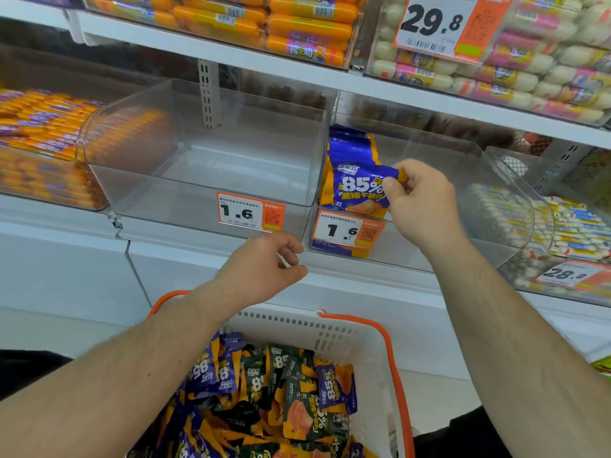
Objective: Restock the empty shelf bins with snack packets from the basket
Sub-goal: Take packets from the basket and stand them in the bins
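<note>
Because the white basket with orange handles sits at the bottom centre of the frame, nearest the viewer, its mixed heap of purple and dark green snack packets comes first; the two colours lie jumbled together, so a wrong kind could end up in a bin.

Above the basket, in the middle of the frame, the left hand hovers in front of the white shelf edge. Its forearm reaches up from the lower left, and its fingers are loosely curled, its grip holding nothing.

Farther up and to the right, the right hand reaches over the front wall of the right clear bin. Its thumb and fingers pinch the right edge of a purple packet marked 85%, held upright against a row of like packets at the bin's left end. That thin edge pinch may let the packet slip, or it could tip forward once released, since the rest of this bin looks unfilled.

To the left, the middle clear bin stands empty, still to be stocked.
</note>
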`<state>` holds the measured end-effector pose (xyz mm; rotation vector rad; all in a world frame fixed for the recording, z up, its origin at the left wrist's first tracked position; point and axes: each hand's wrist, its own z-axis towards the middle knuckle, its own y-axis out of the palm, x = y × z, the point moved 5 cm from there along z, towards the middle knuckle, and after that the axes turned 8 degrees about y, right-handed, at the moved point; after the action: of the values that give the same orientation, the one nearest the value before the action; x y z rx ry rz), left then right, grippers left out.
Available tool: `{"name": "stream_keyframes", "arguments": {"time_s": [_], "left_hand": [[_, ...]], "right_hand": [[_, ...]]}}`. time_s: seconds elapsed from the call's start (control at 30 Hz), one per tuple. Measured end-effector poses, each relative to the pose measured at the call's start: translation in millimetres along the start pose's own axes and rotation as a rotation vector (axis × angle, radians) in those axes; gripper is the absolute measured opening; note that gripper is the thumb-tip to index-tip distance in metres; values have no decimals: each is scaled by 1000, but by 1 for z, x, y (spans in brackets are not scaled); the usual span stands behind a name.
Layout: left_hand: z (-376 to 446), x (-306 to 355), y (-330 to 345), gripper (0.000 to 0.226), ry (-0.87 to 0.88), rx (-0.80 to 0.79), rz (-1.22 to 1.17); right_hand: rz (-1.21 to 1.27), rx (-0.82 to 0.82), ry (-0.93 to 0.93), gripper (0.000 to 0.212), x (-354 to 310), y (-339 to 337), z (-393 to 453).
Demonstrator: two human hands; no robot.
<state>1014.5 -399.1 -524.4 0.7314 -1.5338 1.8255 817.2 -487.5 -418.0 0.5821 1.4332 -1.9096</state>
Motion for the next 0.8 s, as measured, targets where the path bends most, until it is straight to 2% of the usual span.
{"name": "stream_keyframes", "arguments": {"time_s": [0.13,0.23,0.47,0.53,0.67,0.73,0.8], "left_hand": [[-1,-2,-2,25,-9,-20,34],[-2,-4,-4,24,-16,-21,32],[-1,1,-3,23,2,-17,48],[3,12,-7,23,92,44,122],[26,51,-25,30,393,287,214],[41,70,-25,49,509,352,378],[53,84,-14,68,521,318,601]], "right_hand": [[-66,-14,5,11,-2,-6,8],[-162,6,-31,4,-5,-12,10],[-287,-43,-99,15,-7,0,14],[-324,-67,-87,15,-3,2,15],[-472,-90,-117,16,0,7,14],[-529,-110,-133,18,-1,12,12],[-564,-97,-143,21,-1,16,10]]}}
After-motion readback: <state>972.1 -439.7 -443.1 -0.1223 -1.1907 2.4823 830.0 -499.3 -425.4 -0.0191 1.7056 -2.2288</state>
